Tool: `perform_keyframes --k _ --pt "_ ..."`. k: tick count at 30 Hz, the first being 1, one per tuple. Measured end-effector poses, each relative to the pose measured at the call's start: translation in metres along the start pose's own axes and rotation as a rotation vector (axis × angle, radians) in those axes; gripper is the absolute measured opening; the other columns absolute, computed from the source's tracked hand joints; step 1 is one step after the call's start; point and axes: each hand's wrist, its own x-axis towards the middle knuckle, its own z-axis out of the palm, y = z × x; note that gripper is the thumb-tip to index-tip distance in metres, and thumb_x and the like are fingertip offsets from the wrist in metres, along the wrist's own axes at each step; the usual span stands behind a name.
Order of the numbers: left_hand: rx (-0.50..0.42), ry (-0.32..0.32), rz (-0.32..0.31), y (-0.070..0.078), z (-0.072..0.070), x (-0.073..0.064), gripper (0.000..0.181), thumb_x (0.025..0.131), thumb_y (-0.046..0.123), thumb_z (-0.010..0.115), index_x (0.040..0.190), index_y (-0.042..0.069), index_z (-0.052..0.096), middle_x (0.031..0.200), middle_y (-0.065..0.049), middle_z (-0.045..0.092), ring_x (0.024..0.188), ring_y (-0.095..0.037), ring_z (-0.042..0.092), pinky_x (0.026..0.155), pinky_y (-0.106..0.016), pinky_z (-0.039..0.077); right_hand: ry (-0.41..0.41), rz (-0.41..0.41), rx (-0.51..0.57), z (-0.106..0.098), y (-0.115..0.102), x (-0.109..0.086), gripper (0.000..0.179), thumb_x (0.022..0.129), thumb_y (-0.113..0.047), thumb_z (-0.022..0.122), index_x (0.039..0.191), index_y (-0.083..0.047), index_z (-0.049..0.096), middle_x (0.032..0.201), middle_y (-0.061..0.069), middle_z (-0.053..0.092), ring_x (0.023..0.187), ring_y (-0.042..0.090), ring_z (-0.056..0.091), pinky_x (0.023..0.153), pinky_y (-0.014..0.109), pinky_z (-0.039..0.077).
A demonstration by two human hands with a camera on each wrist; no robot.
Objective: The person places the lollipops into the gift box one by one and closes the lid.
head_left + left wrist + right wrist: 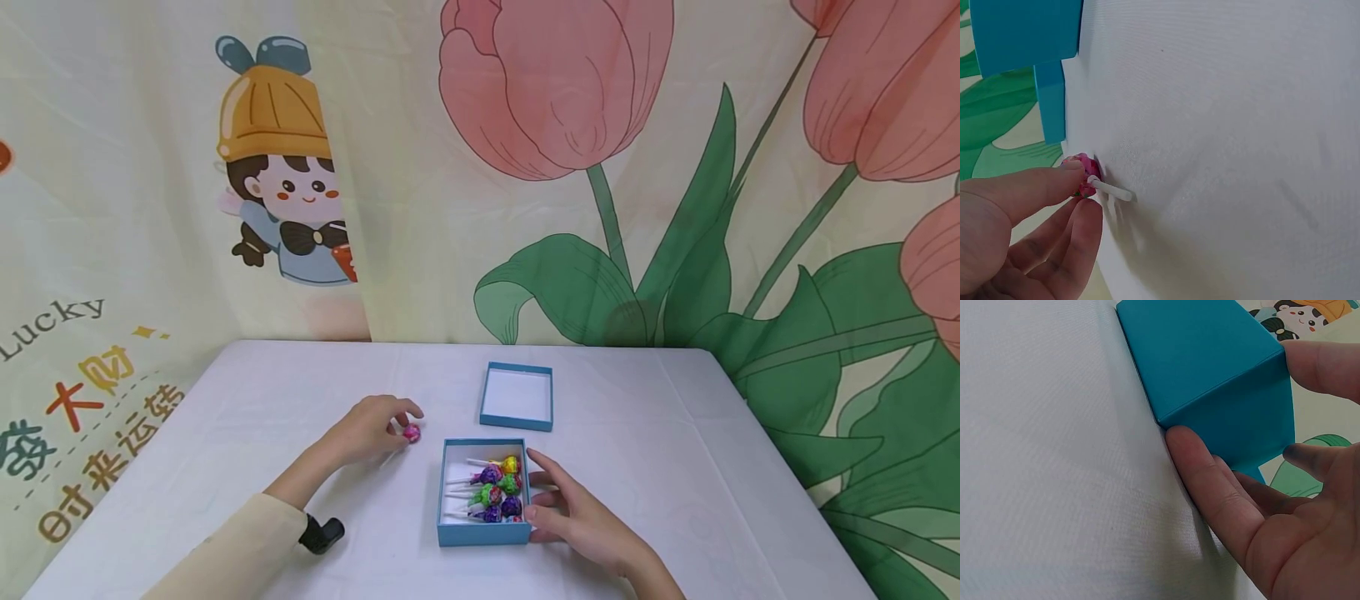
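Observation:
My left hand (372, 430) pinches a pink-wrapped lollipop (412, 432) to the left of a blue box. In the left wrist view the thumb lies on the lollipop's wrapped head (1088, 170), and its white stick (1113, 190) points away from the fingers over the white cloth. The open blue box (483, 535) holds several lollipops (491, 493) in purple, green and yellow wrappers, sticks pointing left. My right hand (577, 517) rests against the box's right wall, with loosely spread fingers. From the right wrist, the fingertips (1188, 447) touch the box's outer side (1229, 412).
A shallow blue lid (517, 398) with a white inside lies behind the box. On the left forearm sits a black strap-like piece (322, 535). The table (637, 400) has a white cloth, and a printed curtain (405, 208) hangs behind it.

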Motion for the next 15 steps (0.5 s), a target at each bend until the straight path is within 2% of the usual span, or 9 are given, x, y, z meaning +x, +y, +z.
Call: perform_keyframes --k 7,15 --pt "0.005 -0.003 -0.004 -0.0013 0.0011 -0.0002 0.032 0.087 0.000 0.084 0.116 0.008 0.074 0.099 -0.004 0.073 0.080 -0.012 0.061 0.079 -0.036 0.054 0.000 -0.003 -0.005 0.0000 -0.0004 -0.0002 0.085 0.102 -0.040 0.073 0.170 -0.025 0.024 0.161 0.024 0.038 0.128 0.031 0.054 0.088 0.044 0.064" --pt "-0.023 -0.024 -0.017 -0.0036 0.0026 -0.0001 0.028 0.086 -0.002 0.083 0.108 0.012 0.073 0.094 -0.001 0.072 0.078 -0.012 0.060 0.074 -0.032 0.052 0.004 0.001 -0.009 0.0005 -0.0004 0.0001 0.085 0.102 -0.040 0.073 0.170 -0.025 0.024 0.161 0.025 0.039 0.128 0.031 0.054 0.088 0.044 0.064"
